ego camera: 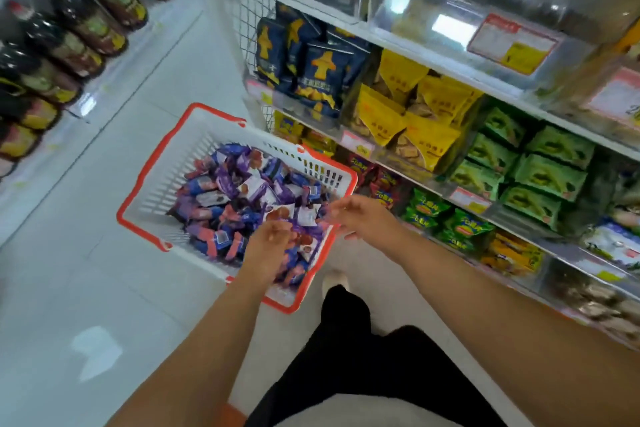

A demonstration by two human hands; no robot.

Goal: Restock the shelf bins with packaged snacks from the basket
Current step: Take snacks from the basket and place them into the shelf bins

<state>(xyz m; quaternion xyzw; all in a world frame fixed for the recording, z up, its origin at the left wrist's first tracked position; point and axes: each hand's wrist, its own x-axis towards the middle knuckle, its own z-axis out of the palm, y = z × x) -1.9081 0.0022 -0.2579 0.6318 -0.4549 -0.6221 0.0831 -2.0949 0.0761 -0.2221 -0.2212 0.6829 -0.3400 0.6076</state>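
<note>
Over the heap at the middle of the view, the left hand [273, 241] dips fingers-down among the packaged snacks [242, 194], though blur hides whether it grips one. At its two o'clock the right hand [356, 215] hovers loose-fingered and empty over the rim of the basket [166, 163] — probably to gather. Shelf bins [433, 135] wait at two o'clock, stocked.

Under your left hand [268, 239] you see purple, blue and white snack packets [239, 198] in a white basket [180, 149] with an orange rim; beyond your right hand [356, 215], navy bags [318, 76], yellow bags [408, 114] and green packs [530, 163].
</note>
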